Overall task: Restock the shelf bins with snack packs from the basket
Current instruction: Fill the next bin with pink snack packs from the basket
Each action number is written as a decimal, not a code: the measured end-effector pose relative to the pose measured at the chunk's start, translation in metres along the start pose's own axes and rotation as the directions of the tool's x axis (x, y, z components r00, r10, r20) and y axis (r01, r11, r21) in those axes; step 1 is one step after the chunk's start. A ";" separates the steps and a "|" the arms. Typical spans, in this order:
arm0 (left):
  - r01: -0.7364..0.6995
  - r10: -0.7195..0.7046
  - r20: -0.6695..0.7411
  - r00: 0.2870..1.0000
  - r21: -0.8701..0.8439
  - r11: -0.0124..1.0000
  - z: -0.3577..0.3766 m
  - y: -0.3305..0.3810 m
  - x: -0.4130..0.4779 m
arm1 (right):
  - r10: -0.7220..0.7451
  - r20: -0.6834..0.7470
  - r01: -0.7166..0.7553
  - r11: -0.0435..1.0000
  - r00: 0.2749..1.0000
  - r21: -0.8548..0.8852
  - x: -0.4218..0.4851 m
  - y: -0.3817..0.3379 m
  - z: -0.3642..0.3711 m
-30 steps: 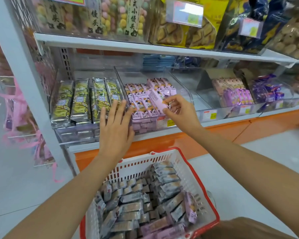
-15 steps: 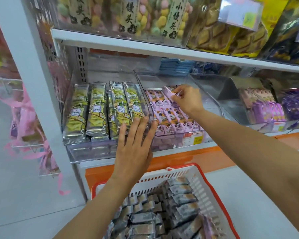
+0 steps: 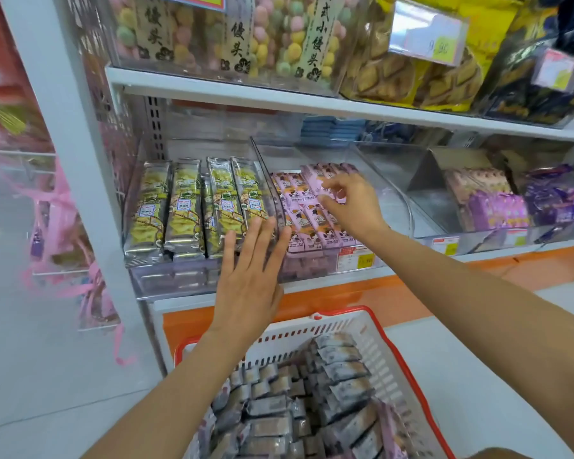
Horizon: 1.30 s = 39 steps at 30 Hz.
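A white basket with a red rim (image 3: 399, 351) sits low in front of the shelf, full of grey and pink snack packs (image 3: 312, 409). On the lower shelf, a clear bin (image 3: 393, 193) holds rows of pink snack packs (image 3: 304, 215). My right hand (image 3: 352, 207) hovers over those pink packs with loosely curled fingers, the fingertips touching the top row and nothing plainly held. My left hand (image 3: 249, 279) is flat with straight fingers, pressing the front of the bins at the clear divider (image 3: 265, 180).
Yellow-green packs (image 3: 183, 207) fill the bin to the left. Purple packs (image 3: 497, 210) lie in the bins to the right. The upper shelf (image 3: 279, 97) carries tubs of coloured balls and biscuit bags close above. A white upright post (image 3: 77, 180) stands at the left.
My right hand carried a pink pack into the bin, set it at the back and has drawn back a little. My left hand stayed flat against the bin front. The view moved closer.
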<state>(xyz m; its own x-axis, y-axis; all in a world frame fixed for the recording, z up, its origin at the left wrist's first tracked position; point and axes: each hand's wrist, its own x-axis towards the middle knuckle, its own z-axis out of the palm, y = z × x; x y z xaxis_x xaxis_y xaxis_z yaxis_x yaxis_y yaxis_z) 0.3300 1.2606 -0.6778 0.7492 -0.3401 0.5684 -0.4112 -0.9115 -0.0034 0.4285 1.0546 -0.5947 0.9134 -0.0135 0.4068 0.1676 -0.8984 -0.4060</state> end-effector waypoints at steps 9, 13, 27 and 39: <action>0.005 -0.002 0.079 0.997 -0.034 0.999 -0.017 0.018 -0.050 | -0.162 -0.027 0.161 0.925 0.986 0.343 -0.105 -0.031 -0.021; 0.003 0.003 0.169 0.986 -0.037 0.999 -0.014 0.018 -0.090 | -0.177 0.065 0.137 0.907 0.982 0.398 -0.155 -0.029 -0.002; 0.087 -0.090 0.529 0.844 0.032 0.996 0.048 -0.028 -0.208 | -0.075 0.615 -0.105 0.962 0.785 0.252 -0.283 -0.014 0.137; 0.299 -0.229 0.524 0.820 -0.051 0.953 0.068 -0.026 -0.227 | -0.065 0.946 -0.076 0.993 0.319 0.094 -0.341 -0.029 0.202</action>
<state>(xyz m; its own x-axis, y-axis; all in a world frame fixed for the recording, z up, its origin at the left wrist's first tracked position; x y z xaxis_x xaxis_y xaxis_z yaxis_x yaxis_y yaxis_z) 0.2062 1.3459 -0.8629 0.9809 -0.1912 0.0354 -0.1943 -0.9584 0.2091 0.1872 1.1739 -0.8865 0.6310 0.4693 -0.6177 0.1314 -0.8494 -0.5112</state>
